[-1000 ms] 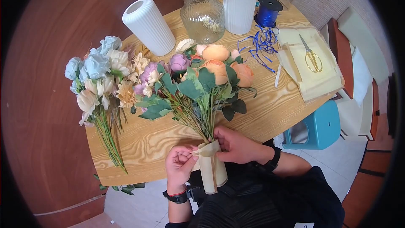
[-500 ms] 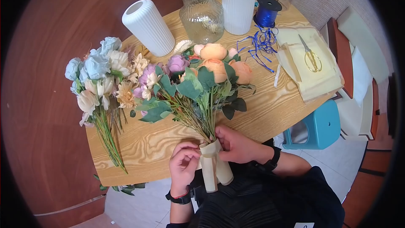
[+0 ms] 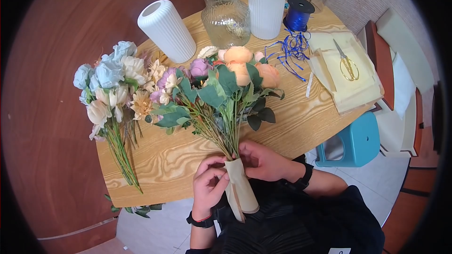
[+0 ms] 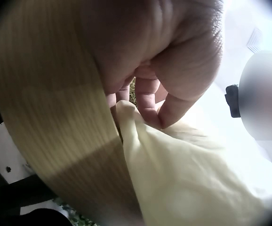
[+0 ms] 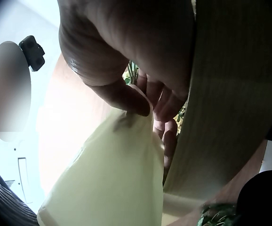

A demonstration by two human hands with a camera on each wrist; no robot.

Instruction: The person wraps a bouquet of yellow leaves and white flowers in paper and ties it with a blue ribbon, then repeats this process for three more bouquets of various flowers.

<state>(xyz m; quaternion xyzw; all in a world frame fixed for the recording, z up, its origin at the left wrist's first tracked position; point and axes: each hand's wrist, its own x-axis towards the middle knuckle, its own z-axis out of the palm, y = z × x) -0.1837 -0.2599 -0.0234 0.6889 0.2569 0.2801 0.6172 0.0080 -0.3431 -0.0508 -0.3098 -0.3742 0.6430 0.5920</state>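
A bouquet of artificial flowers (image 3: 238, 73), orange and purple with green leaves, lies toward the table's near edge. Pale yellow wrapping paper (image 3: 241, 190) is rolled around the lower ends of its stems (image 3: 226, 134) and hangs past the edge. My left hand (image 3: 209, 186) pinches the paper near its top from the left; in the left wrist view thumb and finger meet on a fold of the paper (image 4: 173, 174). From the other side my right hand (image 3: 266, 162) grips the top of the wrap, its thumb (image 5: 131, 101) pressed on the paper in the right wrist view.
More artificial flowers (image 3: 110, 73) lie on the left. Two white ribbed vases (image 3: 267, 7) and a glass vase (image 3: 226, 19) stand at the back. A blue ribbon spool (image 3: 299, 14) and gold-handled scissors (image 3: 348, 63) on paper sheets (image 3: 360, 91) are right. A blue stool (image 3: 355, 138) stands beside the table.
My left hand has shifted slightly right and its fingers now lie against the wrap. The paper's loose flap has closed smoothly around the stems. The right hand has stayed in place.
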